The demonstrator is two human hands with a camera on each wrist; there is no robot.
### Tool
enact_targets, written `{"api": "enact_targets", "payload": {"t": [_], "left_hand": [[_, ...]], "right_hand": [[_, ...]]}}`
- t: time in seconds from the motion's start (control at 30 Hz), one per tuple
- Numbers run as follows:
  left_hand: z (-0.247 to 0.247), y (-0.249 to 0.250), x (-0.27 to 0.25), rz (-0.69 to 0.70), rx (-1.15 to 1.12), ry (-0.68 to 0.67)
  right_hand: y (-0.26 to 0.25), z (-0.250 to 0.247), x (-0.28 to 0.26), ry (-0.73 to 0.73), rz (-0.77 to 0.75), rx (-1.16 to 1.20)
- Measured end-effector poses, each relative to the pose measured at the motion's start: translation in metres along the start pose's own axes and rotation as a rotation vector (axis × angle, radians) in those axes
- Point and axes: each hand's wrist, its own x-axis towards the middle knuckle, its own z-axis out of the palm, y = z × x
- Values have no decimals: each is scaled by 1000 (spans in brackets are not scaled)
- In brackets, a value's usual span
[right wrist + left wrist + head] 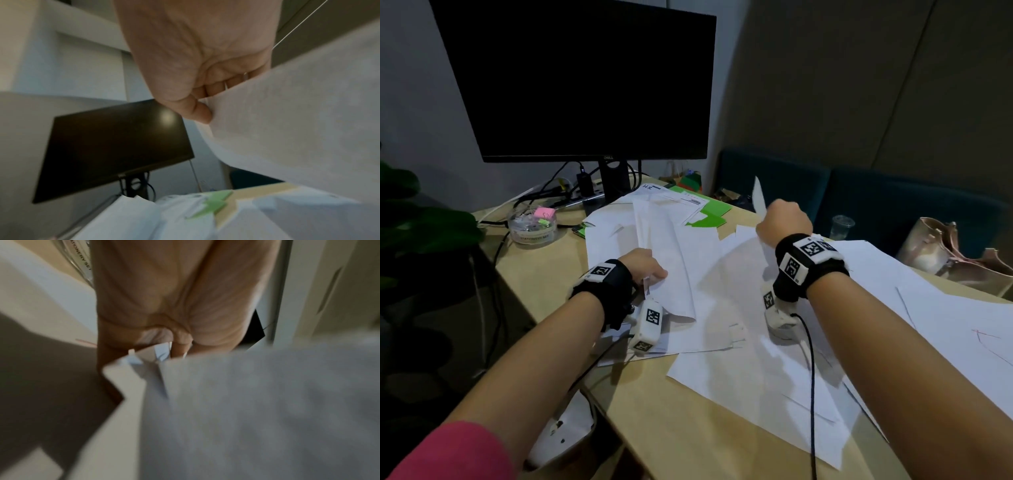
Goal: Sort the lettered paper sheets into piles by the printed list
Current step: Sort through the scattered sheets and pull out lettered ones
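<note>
Right hand (197, 53), thumb and curled fingers pinching a thin matte white paper sheet (287, 123), lifts it off the pale wooden desk (688, 428). Left hand (645, 265) clamps folded white sheets (671, 274). Only the right wrist view shows the pinch; the head view shows loose white sheets (756, 377) overlapping.

"STATIONERY SET" on the clear round container (532, 229); "DELL" on the monitor (606, 158) bezel
</note>
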Motion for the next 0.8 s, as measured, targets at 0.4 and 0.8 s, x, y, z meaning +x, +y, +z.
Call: {"api": "enact_targets", "payload": {"t": [0.4, 0.8], "left_hand": [[-72, 9, -21, 130, -220, 60], [-114, 23, -29, 207, 19, 47]], "right_hand": [[-30, 13, 27, 102, -469, 121], [42, 40, 18, -236, 45, 783]]}}
